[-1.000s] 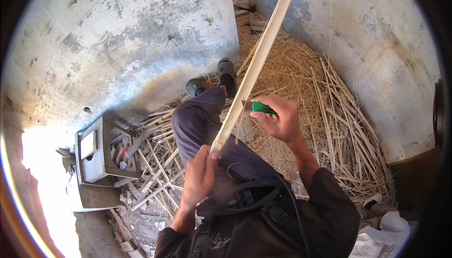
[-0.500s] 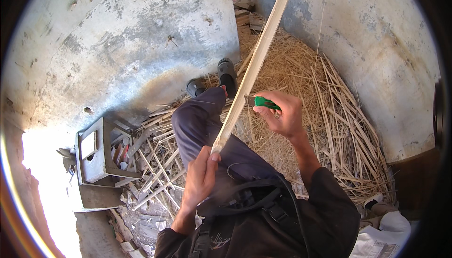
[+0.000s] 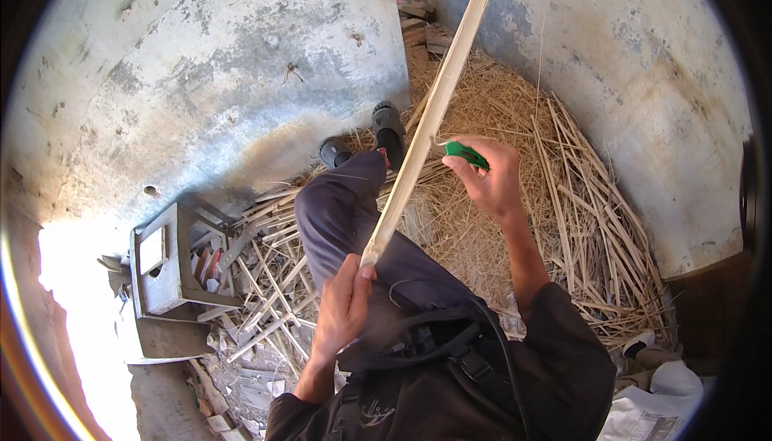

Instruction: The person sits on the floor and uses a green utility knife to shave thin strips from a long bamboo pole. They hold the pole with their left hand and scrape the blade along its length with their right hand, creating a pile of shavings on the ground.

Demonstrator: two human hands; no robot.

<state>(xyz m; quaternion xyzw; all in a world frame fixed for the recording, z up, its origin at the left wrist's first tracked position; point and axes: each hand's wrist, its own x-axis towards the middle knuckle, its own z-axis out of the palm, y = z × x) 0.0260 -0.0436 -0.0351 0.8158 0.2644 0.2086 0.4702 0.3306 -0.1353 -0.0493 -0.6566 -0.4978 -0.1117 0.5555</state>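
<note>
A long, pale bamboo strip slants from my lap up toward the far wall. Its near end is gripped by my left hand, fingers wrapped round it above my thigh. My right hand pinches a green-handled utility knife beside the strip's right edge, about midway along it. A thin curled shaving shows between strip and knife; whether the blade touches the strip I cannot tell.
Straw-like shavings cover the floor ahead, with many loose strips heaped along the right wall. At left stands a small wooden stool-like box beside more scattered strips. A white sack lies at lower right.
My right hand and the knife have moved slightly up and right, away from the strip. The strip's far end has come into view. My left hand has barely moved.
</note>
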